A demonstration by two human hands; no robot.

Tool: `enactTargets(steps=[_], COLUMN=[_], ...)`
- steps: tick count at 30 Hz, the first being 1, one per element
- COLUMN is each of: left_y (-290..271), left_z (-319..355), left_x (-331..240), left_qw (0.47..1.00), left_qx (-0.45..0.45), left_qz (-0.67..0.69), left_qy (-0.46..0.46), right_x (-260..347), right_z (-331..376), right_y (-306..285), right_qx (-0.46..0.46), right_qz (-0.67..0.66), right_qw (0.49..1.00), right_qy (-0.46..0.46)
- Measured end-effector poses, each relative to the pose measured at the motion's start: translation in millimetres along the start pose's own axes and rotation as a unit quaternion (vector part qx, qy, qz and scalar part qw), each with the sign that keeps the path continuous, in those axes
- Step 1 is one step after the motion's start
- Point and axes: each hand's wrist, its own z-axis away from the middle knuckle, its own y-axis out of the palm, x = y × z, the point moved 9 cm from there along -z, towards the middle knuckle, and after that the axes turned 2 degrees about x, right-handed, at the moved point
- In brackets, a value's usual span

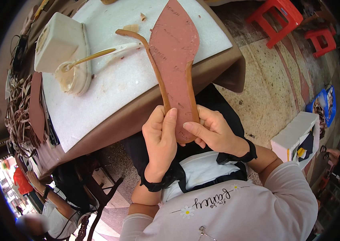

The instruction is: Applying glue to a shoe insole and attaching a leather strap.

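A reddish-brown shoe sole [176,60] with a pointed toe is held up between my two hands, its heel end toward me. A tan edging strip [154,64] follows the heel and both sides; on the left its loose end curls away from the sole. My left hand [161,138] grips the left heel edge, thumb on the strip. On the other side my right hand [212,128] pinches the heel edge, thumb flat on the sole's face. The fingers behind the sole are mostly hidden.
On the white board [109,108] over the table stand a white block [55,42] and a glue pot [71,78] with a brush [93,55]. Leather strips [19,108] hang at left. Red stools [276,20] and a white box [294,136] are at right. Another person [57,213] sits at lower left.
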Motion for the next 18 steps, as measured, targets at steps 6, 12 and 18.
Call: enactTargets(steps=[6,12,18], left_y=[-5.7,-2.9,8.6], left_z=[-0.3,2.9,4.6], left_x=[-0.5,0.5,-4.0], left_qw=[0.998,0.997,1.000], left_qx=[-0.007,-0.008,0.006], left_qz=[0.022,0.060,0.020], left_qy=[0.066,0.044,0.018], right_x=[9.5,13.5,17.9], right_z=[3.5,4.4,1.4], right_y=[5.3,3.4,-12.1], right_qx=[0.024,0.012,-0.069], right_qz=[0.049,0.055,0.055], right_qw=[0.998,0.998,0.994], right_qy=[-0.017,-0.022,-0.062])
